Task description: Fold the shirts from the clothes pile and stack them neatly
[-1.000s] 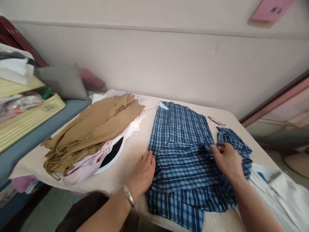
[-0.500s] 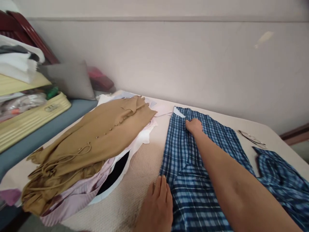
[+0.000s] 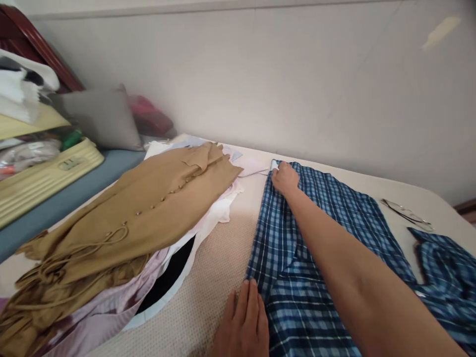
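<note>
A blue plaid shirt point(image 3: 340, 218) is spread on the pale padded surface, its left side folded in along a long straight edge. My right hand point(image 3: 285, 177) has its fingers curled at the far left corner, against a small white patch point(image 3: 274, 164) of the shirt. Lower down, my left hand point(image 3: 243, 317) lies flat, fingers stretched, with the tips touching the shirt's left edge. My right forearm crosses over the middle of the shirt and hides part of it. To the right, a bunched plaid part point(image 3: 446, 267) is rumpled.
A brown buttoned garment point(image 3: 156, 198) with a tied cord lies on white, lilac and black clothes at left. Glasses point(image 3: 407, 214) rest beyond the shirt at right. Further left are an open yellow case point(image 3: 48, 183) and a grey cushion point(image 3: 100, 116). A wall point(image 3: 278, 74) borders the far side.
My right hand has moved left and away to the shirt's far corner, covering more of the white patch. My left hand stays nearly in place. The camera view has shifted slightly.
</note>
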`<state>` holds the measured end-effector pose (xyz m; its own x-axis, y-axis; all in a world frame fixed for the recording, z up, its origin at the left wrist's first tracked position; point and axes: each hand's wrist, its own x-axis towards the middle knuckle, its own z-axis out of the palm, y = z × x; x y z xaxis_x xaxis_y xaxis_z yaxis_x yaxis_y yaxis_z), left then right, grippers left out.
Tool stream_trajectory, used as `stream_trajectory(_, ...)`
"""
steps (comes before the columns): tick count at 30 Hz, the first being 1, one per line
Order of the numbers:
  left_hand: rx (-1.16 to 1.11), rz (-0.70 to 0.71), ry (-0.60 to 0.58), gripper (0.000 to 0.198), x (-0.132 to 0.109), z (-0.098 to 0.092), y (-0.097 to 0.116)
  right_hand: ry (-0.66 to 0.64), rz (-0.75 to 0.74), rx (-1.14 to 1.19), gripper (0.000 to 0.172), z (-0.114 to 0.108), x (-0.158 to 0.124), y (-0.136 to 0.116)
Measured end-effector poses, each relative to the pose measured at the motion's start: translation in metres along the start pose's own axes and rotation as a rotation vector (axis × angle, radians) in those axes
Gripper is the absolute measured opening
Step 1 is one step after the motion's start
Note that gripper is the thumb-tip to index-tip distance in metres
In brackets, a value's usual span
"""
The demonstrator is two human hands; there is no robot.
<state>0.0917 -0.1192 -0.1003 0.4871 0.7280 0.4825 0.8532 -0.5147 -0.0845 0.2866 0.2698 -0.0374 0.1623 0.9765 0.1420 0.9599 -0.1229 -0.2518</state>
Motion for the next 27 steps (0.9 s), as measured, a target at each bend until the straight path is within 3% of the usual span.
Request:
stream_trajectory(4, -0.001, 0.017, -0.009, 0.043, -0.003, 0.002, -0.001, -0.139, -0.111, 0.025, 0.077, 0.026, 0.003, -0.016)
stream_trajectory(8, -0.031, 0.016, -0.06, 0.05, -0.001, -0.005, -0.002, -0.256, -0.139, 0.062, 0.079, 0.017, -0.003, -0.011)
stream_trajectory(11, -0.024, 0.014, -0.065, 0.05, -0.002, -0.01, -0.003, -0.246, -0.165, 0.057, 0.082, 0.005, -0.037, -0.007)
stream_trajectory(15, 0.003, 0.006, -0.112, 0.049, -0.007, -0.018, 0.001, -0.206, -0.254, -0.021, 0.093, 0.013, -0.1, -0.009)
stream_trajectory(19, -0.016, 0.001, -0.173, 0.045, -0.01, -0.03, 0.008, -0.155, -0.243, -0.044, 0.093, 0.025, -0.114, -0.014)
stream_trajectory(24, -0.193, 0.01, -0.406, 0.046, 0.003, -0.062, -0.004, -0.197, -0.173, -0.008, 0.09, 0.013, -0.091, -0.023)
stream_trajectory(27, -0.405, -0.024, -0.619, 0.05, 0.019, -0.091, -0.028, -0.292, -0.085, 0.065, 0.086, -0.003, -0.113, -0.032)
